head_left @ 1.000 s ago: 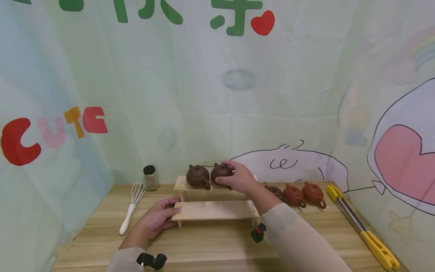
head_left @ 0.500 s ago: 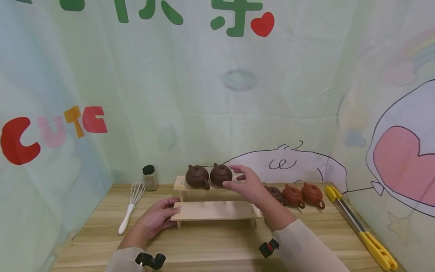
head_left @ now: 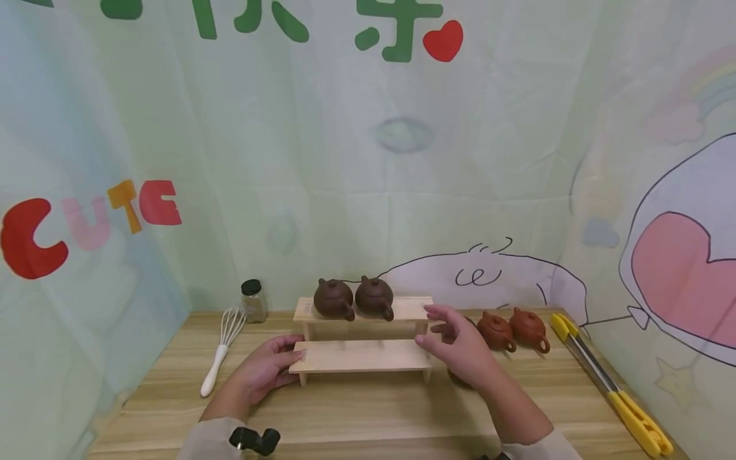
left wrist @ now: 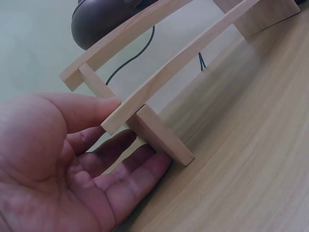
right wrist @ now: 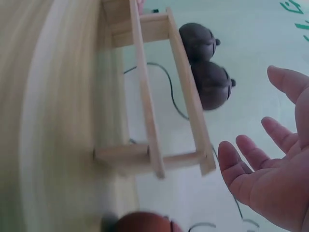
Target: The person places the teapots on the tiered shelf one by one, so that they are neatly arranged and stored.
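A two-step wooden display stand [head_left: 362,356] stands on the table. Its left end is held by my left hand [head_left: 267,367]; the left wrist view has the thumb [left wrist: 91,112] on the lower board's end and the fingers down by the leg. Two dark brown teapots [head_left: 333,299] [head_left: 374,298] sit side by side on the upper board's left and middle. My right hand [head_left: 466,351] is in the air by the stand's right end, fingers spread, holding nothing. Behind it, a third dark teapot is mostly hidden. Two reddish-brown teapots [head_left: 497,332] [head_left: 530,330] stand farther right.
A white-handled whisk [head_left: 221,351] lies left of the stand, with a black-lidded glass jar [head_left: 253,301] behind it. Yellow-ended tongs [head_left: 612,386] lie along the table's right side. A printed cloth [head_left: 322,160] hangs behind the table [head_left: 368,421].
My right hand has let go of the second dark teapot, leaving it on the upper board, and has moved right and down. My left hand has stayed at the stand's left end.
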Demonstrator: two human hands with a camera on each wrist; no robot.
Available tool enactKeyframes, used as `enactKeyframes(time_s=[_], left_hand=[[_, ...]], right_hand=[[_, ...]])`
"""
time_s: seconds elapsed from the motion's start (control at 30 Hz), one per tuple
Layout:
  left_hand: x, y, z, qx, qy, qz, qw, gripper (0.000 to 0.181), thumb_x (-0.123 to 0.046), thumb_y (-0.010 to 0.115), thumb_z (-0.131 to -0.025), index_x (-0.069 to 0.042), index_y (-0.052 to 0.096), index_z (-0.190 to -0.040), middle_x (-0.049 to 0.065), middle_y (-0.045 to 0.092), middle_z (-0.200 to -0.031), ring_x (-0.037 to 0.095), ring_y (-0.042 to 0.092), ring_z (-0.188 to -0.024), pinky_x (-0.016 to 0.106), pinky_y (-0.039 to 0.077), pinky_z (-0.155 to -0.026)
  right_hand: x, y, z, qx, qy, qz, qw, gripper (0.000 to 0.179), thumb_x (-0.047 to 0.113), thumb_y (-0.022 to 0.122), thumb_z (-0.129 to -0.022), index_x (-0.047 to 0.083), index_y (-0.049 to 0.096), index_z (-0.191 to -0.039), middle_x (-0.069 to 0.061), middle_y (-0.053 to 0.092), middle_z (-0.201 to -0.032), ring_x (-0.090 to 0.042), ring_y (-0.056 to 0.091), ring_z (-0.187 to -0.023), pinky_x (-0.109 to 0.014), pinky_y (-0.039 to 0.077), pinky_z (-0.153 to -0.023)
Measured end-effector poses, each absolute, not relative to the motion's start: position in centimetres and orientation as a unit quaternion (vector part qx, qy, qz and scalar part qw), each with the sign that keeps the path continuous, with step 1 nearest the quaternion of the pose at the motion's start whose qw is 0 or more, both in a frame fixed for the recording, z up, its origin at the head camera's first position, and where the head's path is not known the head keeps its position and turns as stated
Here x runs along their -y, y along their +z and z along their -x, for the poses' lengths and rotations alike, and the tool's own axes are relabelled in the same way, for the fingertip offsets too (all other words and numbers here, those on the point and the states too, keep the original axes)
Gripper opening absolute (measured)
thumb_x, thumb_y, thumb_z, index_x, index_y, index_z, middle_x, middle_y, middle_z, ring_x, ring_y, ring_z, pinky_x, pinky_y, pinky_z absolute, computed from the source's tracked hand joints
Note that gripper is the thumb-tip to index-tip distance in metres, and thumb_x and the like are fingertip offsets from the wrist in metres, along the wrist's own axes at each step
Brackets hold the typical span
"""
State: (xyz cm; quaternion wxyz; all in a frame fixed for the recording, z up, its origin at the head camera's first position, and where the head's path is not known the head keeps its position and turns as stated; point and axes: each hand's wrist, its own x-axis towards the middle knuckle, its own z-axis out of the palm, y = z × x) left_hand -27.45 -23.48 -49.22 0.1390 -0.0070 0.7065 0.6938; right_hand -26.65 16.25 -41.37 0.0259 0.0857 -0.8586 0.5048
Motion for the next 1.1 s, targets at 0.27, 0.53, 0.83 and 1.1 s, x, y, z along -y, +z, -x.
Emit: enactKeyframes(time_s=[0.27,0.53,0.83,1.1], left_hand=[[23.5,-49.3,27.4,-0.709,0.691,-0.001,0.141,0.064,-0.020,0.067,-0.106,0.005,0.039,-0.158,0.028,0.047,-0.158,0.019,0.068,-0.116,0.044,0.062,-0.099],[23.4,-49.4,27.4,-0.708,0.692,-0.002,0.143,0.065,-0.021,0.067,-0.106,0.006,0.038,-0.158,0.029,0.045,-0.159,0.019,0.068,-0.117,0.045,0.061,-0.099],[23.6,-49.6,27.4,-0.707,0.693,0.002,0.143,0.065,-0.021,0.067,-0.106,0.005,0.038,-0.158,0.029,0.046,-0.159,0.019,0.068,-0.118,0.045,0.061,-0.100],[23.7,-49.5,27.5,-0.708,0.692,-0.001,0.141,0.066,-0.022,0.068,-0.106,0.006,0.039,-0.158,0.028,0.047,-0.158,0.020,0.068,-0.119,0.047,0.062,-0.100]], right_hand=[[-20.6,-42.4,26.6,0.865,0.496,-0.068,0.029,0.062,0.037,0.087,-0.091,0.021,0.062,-0.146,-0.012,0.066,-0.144,-0.034,0.065,-0.129,-0.049,0.057,-0.105],[-24.0,-42.8,26.9,0.873,0.486,-0.037,0.020,0.069,0.038,0.084,-0.093,0.014,0.056,-0.151,-0.016,0.063,-0.149,-0.035,0.063,-0.132,-0.045,0.056,-0.105],[-25.0,-44.7,27.8,0.881,0.473,-0.001,-0.019,0.071,0.039,0.086,-0.091,0.012,0.058,-0.150,-0.019,0.061,-0.150,-0.040,0.058,-0.136,-0.061,0.049,-0.112],[-25.3,-46.1,28.3,0.894,0.448,-0.013,-0.023,0.067,0.039,0.089,-0.088,0.009,0.064,-0.142,-0.020,0.064,-0.146,-0.039,0.061,-0.131,-0.058,0.053,-0.107]])
